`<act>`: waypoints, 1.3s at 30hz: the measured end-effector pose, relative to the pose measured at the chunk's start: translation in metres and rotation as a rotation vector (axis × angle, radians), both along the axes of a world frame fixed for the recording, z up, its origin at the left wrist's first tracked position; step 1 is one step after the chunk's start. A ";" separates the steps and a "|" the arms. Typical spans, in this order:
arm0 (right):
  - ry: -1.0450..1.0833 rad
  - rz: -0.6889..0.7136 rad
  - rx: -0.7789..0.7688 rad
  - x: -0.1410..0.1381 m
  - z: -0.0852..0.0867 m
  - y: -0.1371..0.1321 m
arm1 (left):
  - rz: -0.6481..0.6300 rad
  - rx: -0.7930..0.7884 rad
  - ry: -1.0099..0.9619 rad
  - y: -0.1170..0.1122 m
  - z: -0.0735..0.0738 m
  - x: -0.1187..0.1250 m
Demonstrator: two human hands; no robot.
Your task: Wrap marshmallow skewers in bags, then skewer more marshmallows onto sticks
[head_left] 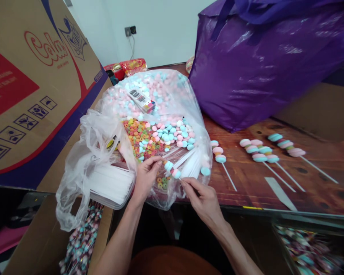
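Note:
My right hand [202, 196] pinches the bare lower end of a white stick, on which blue-and-pink marshmallows and a dark red ring are threaded as a marshmallow skewer [176, 173]. At the skewer's upper end my left hand [147, 175] is closed, thumb against forefinger, on what looks like a small orange gummy ring [164, 163]. Beneath and beyond my hands, a clear plastic bag [199, 126] holds loose gummy rings [139, 135] and pink and blue marshmallows [172, 131]. Loose white sticks [190, 162] lie on it by my right hand.
Finished-looking skewers [259, 152] lie on the wooden table [246, 198] to the right, near a white strip [280, 193]. A plastic tub of white sticks [111, 185] stands left. A cardboard box [46, 95] and purple bag [260, 65] flank the area; filled boxes sit below.

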State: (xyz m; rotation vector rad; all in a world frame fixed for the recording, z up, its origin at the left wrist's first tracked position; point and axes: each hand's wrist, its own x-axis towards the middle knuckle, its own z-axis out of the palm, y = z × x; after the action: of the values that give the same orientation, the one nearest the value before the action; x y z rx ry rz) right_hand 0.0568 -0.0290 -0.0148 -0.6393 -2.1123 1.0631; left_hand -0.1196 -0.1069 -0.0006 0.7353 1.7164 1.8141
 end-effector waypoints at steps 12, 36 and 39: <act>-0.047 0.033 -0.006 0.000 0.001 -0.001 | 0.047 0.012 -0.082 0.002 -0.002 0.004; -0.140 0.122 0.008 -0.002 0.007 0.000 | -0.021 0.064 -0.257 0.003 0.008 0.007; -0.096 0.125 0.005 -0.004 0.009 -0.002 | -0.067 0.059 -0.416 0.005 0.009 0.011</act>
State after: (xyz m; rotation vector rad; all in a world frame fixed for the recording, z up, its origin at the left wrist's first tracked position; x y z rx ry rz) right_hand 0.0526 -0.0315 -0.0061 -0.5718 -2.2628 1.1141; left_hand -0.1091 -0.1015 0.0088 0.3942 1.3563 1.8235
